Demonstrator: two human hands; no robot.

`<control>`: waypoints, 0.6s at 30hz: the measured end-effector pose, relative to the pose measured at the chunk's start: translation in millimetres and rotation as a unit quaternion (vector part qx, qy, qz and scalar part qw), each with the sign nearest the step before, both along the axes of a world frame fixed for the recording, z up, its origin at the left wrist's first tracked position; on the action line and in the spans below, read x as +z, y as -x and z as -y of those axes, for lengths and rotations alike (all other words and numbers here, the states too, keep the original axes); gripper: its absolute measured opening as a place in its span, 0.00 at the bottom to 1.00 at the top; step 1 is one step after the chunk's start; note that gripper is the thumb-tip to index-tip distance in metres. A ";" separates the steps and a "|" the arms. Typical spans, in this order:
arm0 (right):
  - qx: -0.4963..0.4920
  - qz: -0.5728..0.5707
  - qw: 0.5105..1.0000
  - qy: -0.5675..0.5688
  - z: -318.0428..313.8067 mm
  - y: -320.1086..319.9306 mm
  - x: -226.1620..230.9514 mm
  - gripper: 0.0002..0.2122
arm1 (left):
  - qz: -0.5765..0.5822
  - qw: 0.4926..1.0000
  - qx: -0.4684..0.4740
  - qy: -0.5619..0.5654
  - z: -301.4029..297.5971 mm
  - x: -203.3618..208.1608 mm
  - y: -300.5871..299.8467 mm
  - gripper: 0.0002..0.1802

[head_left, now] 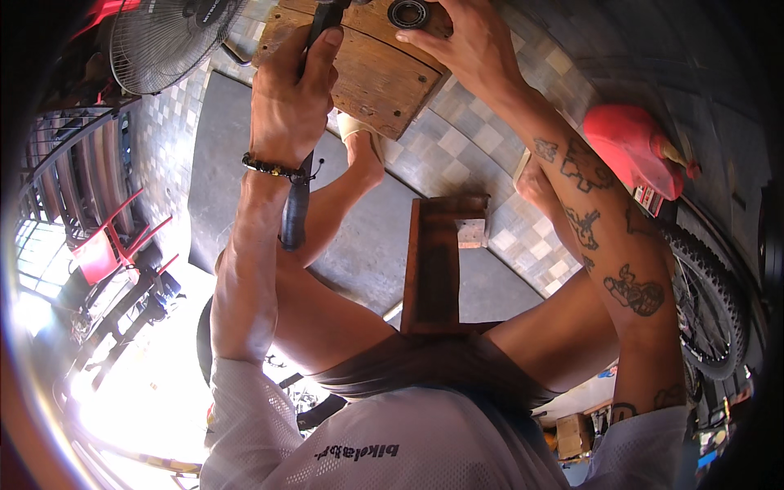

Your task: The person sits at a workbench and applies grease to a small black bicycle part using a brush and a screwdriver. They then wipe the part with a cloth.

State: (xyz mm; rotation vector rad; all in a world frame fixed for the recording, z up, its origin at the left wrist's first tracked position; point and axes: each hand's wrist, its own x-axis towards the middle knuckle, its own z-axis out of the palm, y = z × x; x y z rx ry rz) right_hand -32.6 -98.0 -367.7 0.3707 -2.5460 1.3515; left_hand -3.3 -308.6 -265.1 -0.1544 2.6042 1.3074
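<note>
The left hand (290, 98) is closed in a fist around a dark handle (296, 208), thumb pressed up along it; the handle runs down past the wrist and ends below a beaded bracelet (273, 168), while its upper end passes out of sight at the top edge, so the head of the tool cannot be told. Just to the right of that hand, the right hand (469, 41) rests on a rough wooden block (380, 77), its fingers curled about a round metal bearing (407, 13) that lies on the block's top; the fingertips touch the ring's rim, and the hand is partly closed, steadying it rather than lifting it. The block sits on a floor of small pale and grey tiles (457, 147). Below the hands, between the person's bare knees, stands a dark wooden stool (437, 269) with a small pale block (472, 233) on its edge. A sandalled foot (363, 151) lies just under the block, below the left hand. Well to the left of the left hand is a standing fan (163, 41), and further down a red chair (110, 241). To the right of the tattooed right forearm lie a red plastic canister (633, 147) and, lower, a knobby bicycle tyre (706, 302).
</note>
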 end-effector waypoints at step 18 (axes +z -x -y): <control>0.004 -0.024 1.000 -0.019 -1.5 2.0 -3.1 0.25 | 0.057 0.998 0.022 -0.027 -2.5 10.0 -7.1 0.21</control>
